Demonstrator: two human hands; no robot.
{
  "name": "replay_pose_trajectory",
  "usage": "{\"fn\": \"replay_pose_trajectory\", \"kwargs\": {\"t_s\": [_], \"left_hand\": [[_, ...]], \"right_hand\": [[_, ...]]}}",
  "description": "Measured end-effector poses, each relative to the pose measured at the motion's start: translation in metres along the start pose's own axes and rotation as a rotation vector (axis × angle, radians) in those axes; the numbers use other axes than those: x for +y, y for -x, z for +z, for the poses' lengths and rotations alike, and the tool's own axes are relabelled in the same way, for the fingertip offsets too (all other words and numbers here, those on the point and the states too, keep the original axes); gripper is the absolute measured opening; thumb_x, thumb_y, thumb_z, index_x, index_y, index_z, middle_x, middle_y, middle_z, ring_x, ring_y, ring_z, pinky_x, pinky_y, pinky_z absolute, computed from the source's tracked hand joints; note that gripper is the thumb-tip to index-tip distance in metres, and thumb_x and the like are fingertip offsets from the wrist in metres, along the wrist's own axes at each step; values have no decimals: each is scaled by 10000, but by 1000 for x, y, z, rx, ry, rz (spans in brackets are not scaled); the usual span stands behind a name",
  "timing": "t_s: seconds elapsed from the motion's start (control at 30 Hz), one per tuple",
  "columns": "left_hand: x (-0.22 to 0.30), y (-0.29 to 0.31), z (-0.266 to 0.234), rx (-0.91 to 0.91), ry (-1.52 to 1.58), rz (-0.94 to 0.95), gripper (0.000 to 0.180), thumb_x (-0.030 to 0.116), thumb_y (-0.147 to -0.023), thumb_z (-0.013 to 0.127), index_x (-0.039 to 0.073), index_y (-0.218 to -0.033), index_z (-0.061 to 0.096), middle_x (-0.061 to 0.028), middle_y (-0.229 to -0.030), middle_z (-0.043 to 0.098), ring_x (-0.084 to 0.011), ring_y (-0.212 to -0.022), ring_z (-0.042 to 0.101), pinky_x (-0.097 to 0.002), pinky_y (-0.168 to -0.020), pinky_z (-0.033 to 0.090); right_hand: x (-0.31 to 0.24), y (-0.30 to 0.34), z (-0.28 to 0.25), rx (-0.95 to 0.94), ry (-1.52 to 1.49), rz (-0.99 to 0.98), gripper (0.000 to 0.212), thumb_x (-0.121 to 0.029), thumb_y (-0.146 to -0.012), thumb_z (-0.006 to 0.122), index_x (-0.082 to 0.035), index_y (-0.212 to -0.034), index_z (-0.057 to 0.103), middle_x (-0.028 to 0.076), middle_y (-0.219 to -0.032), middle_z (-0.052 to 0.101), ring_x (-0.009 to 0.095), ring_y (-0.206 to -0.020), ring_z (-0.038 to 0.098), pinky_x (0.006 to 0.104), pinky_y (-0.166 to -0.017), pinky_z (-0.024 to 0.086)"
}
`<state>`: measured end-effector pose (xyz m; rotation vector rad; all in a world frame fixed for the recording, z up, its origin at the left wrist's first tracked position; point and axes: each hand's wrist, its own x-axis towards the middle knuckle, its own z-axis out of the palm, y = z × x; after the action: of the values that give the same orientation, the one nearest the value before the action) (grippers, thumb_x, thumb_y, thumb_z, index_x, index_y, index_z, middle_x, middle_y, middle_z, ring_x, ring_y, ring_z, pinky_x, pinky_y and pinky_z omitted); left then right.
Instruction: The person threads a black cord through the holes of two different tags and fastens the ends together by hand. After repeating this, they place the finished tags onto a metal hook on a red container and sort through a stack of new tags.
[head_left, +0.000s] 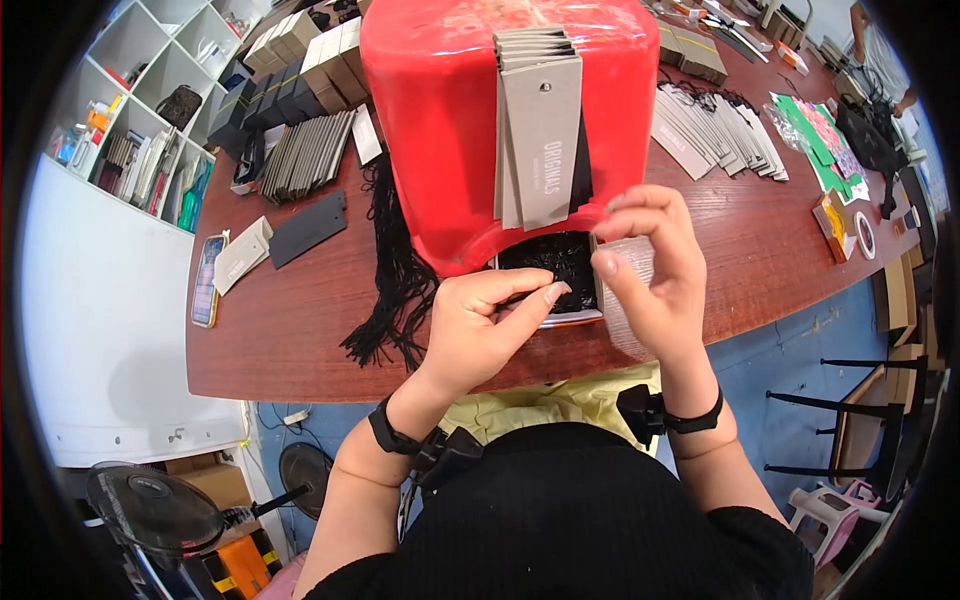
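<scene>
A small box (pixel 575 318) full of glossy black bits (pixel 567 262) stands on the table, partly under the arched edge of a red plastic stool or tub (pixel 430 150). Over the box, my left hand (pixel 478 325) is closed in a pinch, thumb against forefinger; whatever is between them is too small to make out. My right hand (pixel 655 265) is raised to the right of the box, fingers curled but apart, nothing visible in it. Just above, a stack of grey hang tags (pixel 540 140) hangs against the red side. A pale ribbed translucent thing (pixel 628 300) sits behind my right hand.
Black cords (pixel 385 270) hang in a bundle left of the red tub. Loose tags (pixel 310 228), a phone (pixel 207 280) and rows of grey tags (pixel 308 158) lie farther left. More corded tags (pixel 715 135) fan out at right. Another person (pixel 885 60) stands far right.
</scene>
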<state>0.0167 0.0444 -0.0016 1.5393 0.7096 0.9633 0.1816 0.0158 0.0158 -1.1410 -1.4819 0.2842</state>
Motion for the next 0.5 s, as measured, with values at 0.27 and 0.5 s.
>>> {"fn": "replay_pose_trajectory", "kwargs": {"t_s": [0.27, 0.5], "left_hand": [[3, 2, 8, 63, -308, 184, 132, 17, -756, 575, -6, -878, 620, -43, -643, 584, -22, -523, 451, -184, -460, 356], [-2, 0, 5, -17, 403, -177, 177, 15, -797, 555, -45, -960, 588, -30, -776, 614, -40, -588, 482, -193, -512, 395]], "right_hand": [[-5, 15, 16, -7, 121, -32, 122, -28, -599, 687, -49, -694, 612, 40, -746, 514, 193, -722, 478, 283, -640, 378], [-4, 21, 21, 43, 126, -105, 124, 16, -632, 645, -36, -740, 614, 55, -793, 544, 204, -752, 513, 298, -655, 396]]}}
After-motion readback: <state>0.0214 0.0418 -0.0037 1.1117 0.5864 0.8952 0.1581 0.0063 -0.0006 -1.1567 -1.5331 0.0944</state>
